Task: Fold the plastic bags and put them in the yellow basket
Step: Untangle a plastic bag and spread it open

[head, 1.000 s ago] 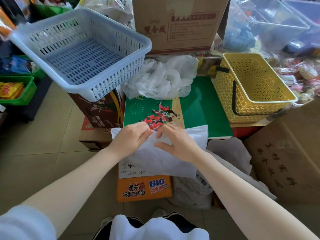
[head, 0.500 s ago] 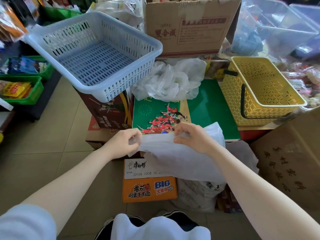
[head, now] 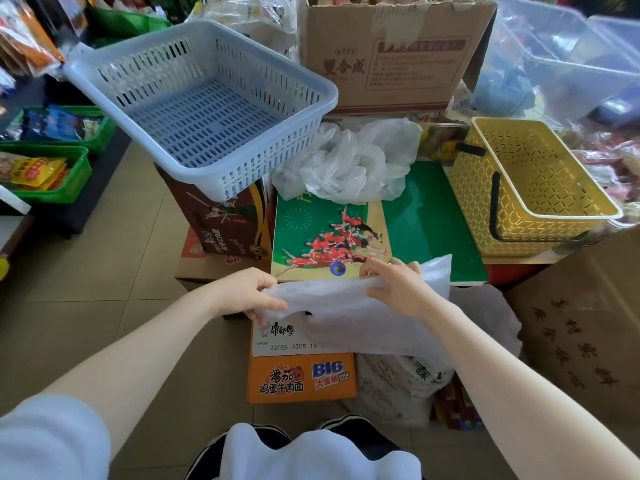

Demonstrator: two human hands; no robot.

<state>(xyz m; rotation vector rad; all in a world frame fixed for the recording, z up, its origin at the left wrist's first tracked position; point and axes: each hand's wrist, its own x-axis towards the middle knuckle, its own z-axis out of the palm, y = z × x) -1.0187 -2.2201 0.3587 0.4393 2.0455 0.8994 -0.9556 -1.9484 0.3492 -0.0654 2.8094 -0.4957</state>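
Observation:
A white plastic bag is stretched between my hands above the orange noodle carton. My left hand pinches its left top corner. My right hand grips its upper edge on the right, and the rest of the bag hangs down under my right forearm. A heap of crumpled clear plastic bags lies on the green box top behind. The yellow basket stands at the right, tilted, with nothing in it and its black handle folded down.
A pale blue basket sits on a brown carton at the left. A cardboard box stands at the back, clear tubs at the far right, a large brown carton at the right, and green snack trays on the floor at the left.
My hands have moved apart and lifted the white bag's top edge, pulling it taut from lying flat on the box. The left hand has slid left along the edge.

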